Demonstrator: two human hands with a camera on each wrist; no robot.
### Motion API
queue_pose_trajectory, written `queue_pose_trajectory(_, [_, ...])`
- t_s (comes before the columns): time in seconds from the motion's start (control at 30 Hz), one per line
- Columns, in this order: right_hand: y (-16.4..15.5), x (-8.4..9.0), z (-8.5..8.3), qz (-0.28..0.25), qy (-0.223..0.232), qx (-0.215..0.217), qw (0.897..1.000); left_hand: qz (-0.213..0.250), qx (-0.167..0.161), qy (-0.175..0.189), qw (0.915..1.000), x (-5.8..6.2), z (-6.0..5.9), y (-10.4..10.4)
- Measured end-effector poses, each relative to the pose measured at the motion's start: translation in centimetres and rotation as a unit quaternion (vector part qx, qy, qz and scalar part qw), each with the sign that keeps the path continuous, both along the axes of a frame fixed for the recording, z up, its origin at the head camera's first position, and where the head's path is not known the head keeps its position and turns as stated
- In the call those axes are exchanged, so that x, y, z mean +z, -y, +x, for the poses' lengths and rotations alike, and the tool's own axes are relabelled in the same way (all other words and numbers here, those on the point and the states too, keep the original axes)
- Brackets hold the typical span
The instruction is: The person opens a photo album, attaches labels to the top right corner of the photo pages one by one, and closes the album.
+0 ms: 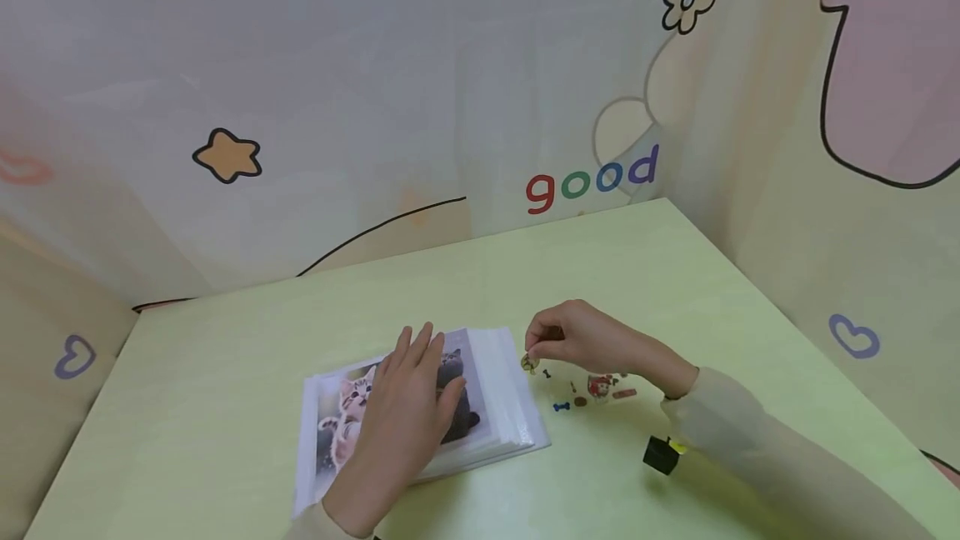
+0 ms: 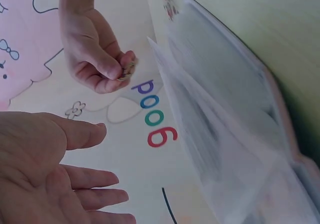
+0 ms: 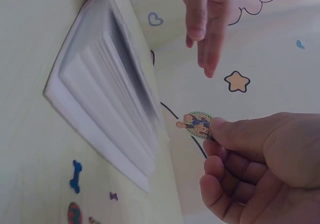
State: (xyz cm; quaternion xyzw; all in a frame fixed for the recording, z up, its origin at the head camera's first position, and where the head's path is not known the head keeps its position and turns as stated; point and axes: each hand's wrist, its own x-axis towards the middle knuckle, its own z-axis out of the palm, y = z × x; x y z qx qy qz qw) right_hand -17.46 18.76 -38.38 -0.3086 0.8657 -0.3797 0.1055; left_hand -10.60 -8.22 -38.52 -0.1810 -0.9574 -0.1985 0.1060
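An open photo album [image 1: 495,382] with kitten pictures and clear sleeves lies on the table. My left hand [image 1: 408,398] is spread over its pages with the fingers straight; in the left wrist view the palm looks apart from the sleeves. My right hand [image 1: 581,336] pinches a small round sticker [image 3: 197,124] with a cartoon figure, between thumb and forefinger. It hovers just off the album's right edge. Below that hand are several small stickers, among them a blue bone [image 1: 562,407], a red-capped figure [image 1: 599,387] and a red strip [image 1: 624,394].
The pale green table [image 1: 225,340] meets a printed cloth wall [image 1: 375,107] at the back, with more cloth on both sides. A black cube [image 1: 662,455] shows beside the right sleeve [image 1: 742,423].
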Motion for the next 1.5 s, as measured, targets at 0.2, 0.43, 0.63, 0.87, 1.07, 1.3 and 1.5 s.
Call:
queue_pose_trajectory(0.2, [1.7, 0.5, -0.7, -0.001, -0.008, 0.019, 1.0, 0.003, 0.021, 0.017, 0.9996, -0.4, 0.4, 2.3])
queue_pose_trajectory(0.43, [3.8, 1.2, -1.9, -0.016, -0.006, 0.044, 0.999, 0.003, 0.036, 0.009, 0.9993, -0.8, 0.8, 4.4])
queue_pose_trajectory(0.63, [5.6, 1.4, -2.9, -0.016, -0.005, 0.055, 0.998, 0.005, 0.05, 0.039, 0.998, -1.0, 1.2, 5.4])
queue_pose_trajectory(0.87, [7.8, 1.8, -3.9, 0.001, -0.009, 0.071, 0.997, 0.005, 0.06, 0.052, 0.9968, -1.6, 1.3, 6.7])
queue_pose_trajectory(1.07, [9.8, 2.1, -4.7, 0.025, -0.007, 0.084, 0.996, 0.004, 0.066, 0.068, 0.9954, -2.0, 1.3, 7.4])
queue_pose_trajectory(1.3, [12.1, 2.2, -5.7, 0.036, -0.007, 0.11, 0.993, 0.003, 0.075, 0.081, 0.9939, -2.4, 1.3, 7.8])
queue_pose_trajectory(1.5, [14.0, 2.2, -6.6, 0.05, -0.006, 0.121, 0.991, 0.001, 0.079, 0.072, 0.9942, -2.8, 1.5, 8.0])
